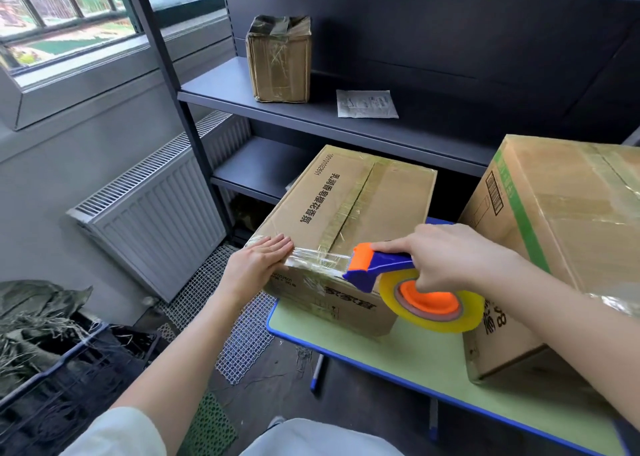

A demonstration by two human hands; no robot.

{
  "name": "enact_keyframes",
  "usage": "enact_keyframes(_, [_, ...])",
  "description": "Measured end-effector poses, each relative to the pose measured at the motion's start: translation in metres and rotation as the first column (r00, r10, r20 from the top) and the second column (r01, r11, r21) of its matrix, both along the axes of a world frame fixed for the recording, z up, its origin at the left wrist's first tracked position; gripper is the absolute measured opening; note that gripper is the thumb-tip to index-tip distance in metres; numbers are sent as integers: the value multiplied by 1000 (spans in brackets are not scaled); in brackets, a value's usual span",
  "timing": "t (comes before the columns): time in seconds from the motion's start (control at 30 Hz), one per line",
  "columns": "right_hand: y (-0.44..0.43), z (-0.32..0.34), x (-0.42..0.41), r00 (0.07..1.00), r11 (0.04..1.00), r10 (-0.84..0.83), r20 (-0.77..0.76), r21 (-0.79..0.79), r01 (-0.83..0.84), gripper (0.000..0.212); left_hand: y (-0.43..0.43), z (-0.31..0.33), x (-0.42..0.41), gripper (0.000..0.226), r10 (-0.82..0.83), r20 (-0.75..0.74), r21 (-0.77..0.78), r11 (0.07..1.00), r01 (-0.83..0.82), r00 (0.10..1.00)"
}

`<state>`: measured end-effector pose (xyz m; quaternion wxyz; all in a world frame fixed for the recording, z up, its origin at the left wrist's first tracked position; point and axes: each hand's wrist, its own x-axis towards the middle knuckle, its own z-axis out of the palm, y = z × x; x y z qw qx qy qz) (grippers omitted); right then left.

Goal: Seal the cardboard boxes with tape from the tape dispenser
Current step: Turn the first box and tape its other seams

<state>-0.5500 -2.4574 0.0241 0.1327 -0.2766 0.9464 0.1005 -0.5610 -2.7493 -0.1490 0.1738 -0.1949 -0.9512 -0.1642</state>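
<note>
A cardboard box (pixel 381 195) with black printed characters sits on the green table (pixel 398 362); old tape runs along its centre seam. My left hand (pixel 258 259) lies flat on the box's near left corner, pressing down the end of a clear tape strip (pixel 318 261). My right hand (pixel 446 254) grips the blue and orange tape dispenser (pixel 377 268), whose yellowish roll (pixel 433 303) hangs in front of the box. The strip stretches along the box's near top edge from my left hand to the dispenser's head.
A bigger taped box (pixel 561 233) with a green stripe stands on the table to the right. A small taped box (pixel 278 60) and a white paper (pixel 367 103) rest on the dark shelf behind. A radiator (pixel 156 220) and a dark crate (pixel 52 369) are at the left.
</note>
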Motion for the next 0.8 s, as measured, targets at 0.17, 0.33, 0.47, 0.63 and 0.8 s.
enact_keyframes(0.17, [11,-10,6,998,999,35,-55,14,-34,67,8,-4,-1,56,-69,-44,-91,994,65,997])
enact_keyframes(0.33, [7,-15,3,994,998,59,-88,35,-56,64,21,-9,4,56,-7,-87,-201,980,-10,996])
enact_keyframes(0.47, [5,-19,6,988,997,74,-139,36,-70,64,70,-8,9,58,-139,-163,-213,972,103,977])
enact_keyframes(0.63, [3,-25,8,980,995,55,-190,95,-38,65,99,-18,12,52,-105,-263,-57,994,93,959])
enact_keyframes(0.8, [-6,-31,8,974,995,35,-222,99,-14,65,91,-17,6,56,-163,-339,-134,983,124,927])
